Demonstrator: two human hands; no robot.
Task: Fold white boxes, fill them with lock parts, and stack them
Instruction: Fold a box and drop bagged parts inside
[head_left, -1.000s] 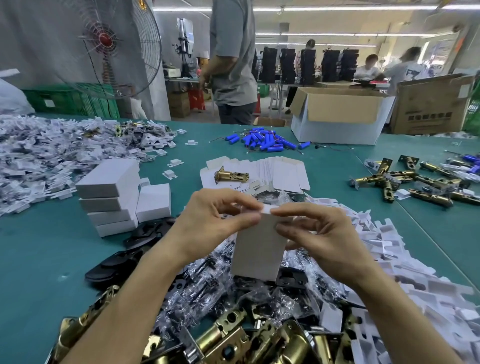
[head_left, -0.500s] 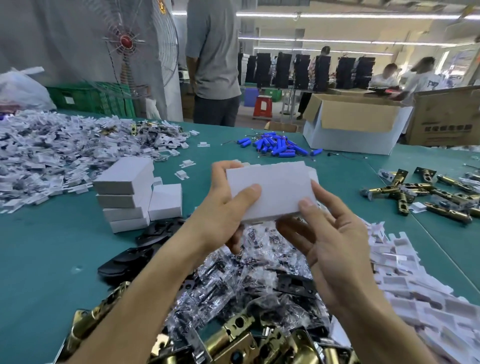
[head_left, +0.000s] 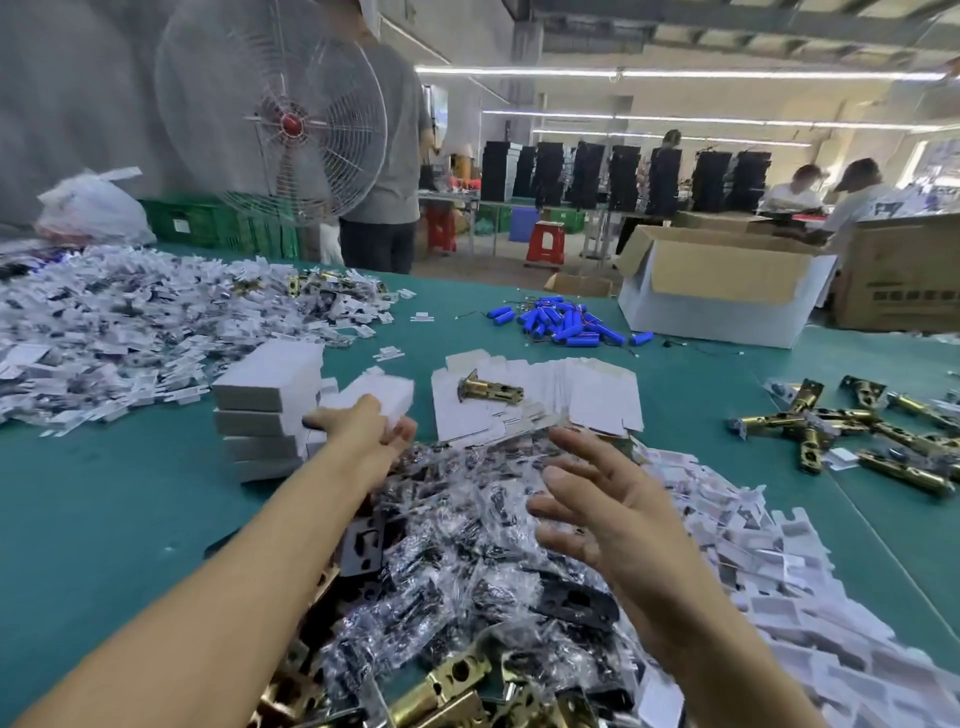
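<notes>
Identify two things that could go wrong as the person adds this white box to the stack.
1. The left hand holds the white box close beside the stack of white boxes, which is several boxes high; a nudge from the hand or the box could topple it.
2. Hand and box are blurred, so how firm the grip is cannot be told; a loose one could let the box fall or land crooked.
</notes>
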